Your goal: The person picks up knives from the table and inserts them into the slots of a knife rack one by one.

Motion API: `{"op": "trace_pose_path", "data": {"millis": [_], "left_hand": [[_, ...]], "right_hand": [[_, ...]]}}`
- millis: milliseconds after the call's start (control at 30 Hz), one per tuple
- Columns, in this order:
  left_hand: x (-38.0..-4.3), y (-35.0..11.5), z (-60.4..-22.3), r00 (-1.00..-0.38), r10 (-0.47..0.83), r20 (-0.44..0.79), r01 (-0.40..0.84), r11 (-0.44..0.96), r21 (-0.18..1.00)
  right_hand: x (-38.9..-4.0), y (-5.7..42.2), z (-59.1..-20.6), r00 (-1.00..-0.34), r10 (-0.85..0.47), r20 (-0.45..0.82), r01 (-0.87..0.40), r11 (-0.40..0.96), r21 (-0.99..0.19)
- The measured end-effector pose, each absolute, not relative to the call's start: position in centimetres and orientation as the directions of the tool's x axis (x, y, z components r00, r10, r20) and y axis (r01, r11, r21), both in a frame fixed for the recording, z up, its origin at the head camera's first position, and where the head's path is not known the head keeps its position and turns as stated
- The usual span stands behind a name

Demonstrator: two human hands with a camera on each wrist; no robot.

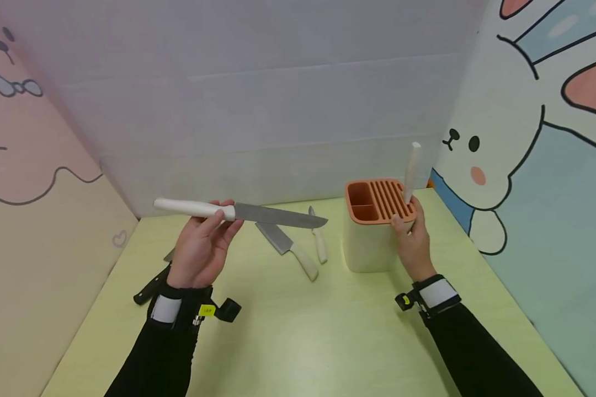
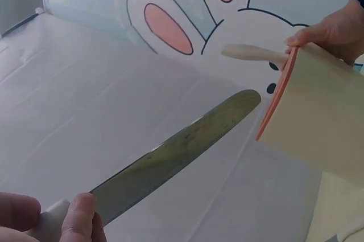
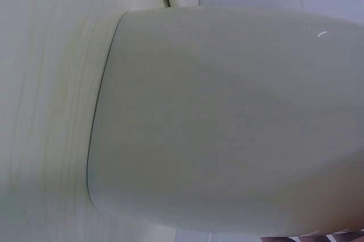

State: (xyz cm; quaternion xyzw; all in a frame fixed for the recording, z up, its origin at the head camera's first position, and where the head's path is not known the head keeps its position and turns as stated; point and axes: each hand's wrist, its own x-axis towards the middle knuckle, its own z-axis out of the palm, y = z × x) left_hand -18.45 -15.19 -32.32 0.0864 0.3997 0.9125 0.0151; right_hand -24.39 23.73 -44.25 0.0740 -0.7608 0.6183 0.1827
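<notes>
My left hand [image 1: 206, 242] holds a long white-handled kitchen knife [image 1: 280, 215] above the table, thumb and fingers around the handle near the blade. The blade points right, toward a cream knife block [image 1: 370, 248] with an orange slotted top. My right hand [image 1: 412, 242] grips that block at its right side, thumb at the front of the rim. One white knife handle [image 1: 412, 171] sticks up from a slot at the right end of the top. In the right wrist view the block's cream wall [image 3: 227, 122] fills most of the picture, hiding most of the hand.
A white-handled cleaver [image 1: 278, 240] and a small paring knife [image 1: 319, 240] lie on the pale yellow table [image 1: 278, 342] between the hands. A black-handled knife [image 1: 151, 286] lies partly hidden beneath the left wrist. Walls [image 1: 278, 110] enclose the table's back and sides.
</notes>
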Motion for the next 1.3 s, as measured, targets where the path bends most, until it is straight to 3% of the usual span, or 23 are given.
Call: {"op": "trace_pose_path", "data": {"millis": [467, 1033, 1300], "left_hand": [[-21.5, -7.0, -27.6, -0.977, 0.036, 0.210, 0.162, -0.515, 0.842], [-23.0, 2.1, -26.8, -0.917, -0.030, 0.399, 0.372, -0.428, 0.824], [-23.2, 5.4, -26.8, -0.867, 0.004, 0.499, 0.470, -0.326, 0.820]], "right_hand": [[-24.7, 23.9, -44.9, -0.907, 0.117, 0.405, -0.368, 0.247, -0.896], [-24.9, 24.2, -45.5, -0.911, 0.132, 0.391, -0.351, 0.248, -0.903], [-24.8, 24.3, -45.4, -0.910, 0.128, 0.396, -0.362, 0.227, -0.904]]}}
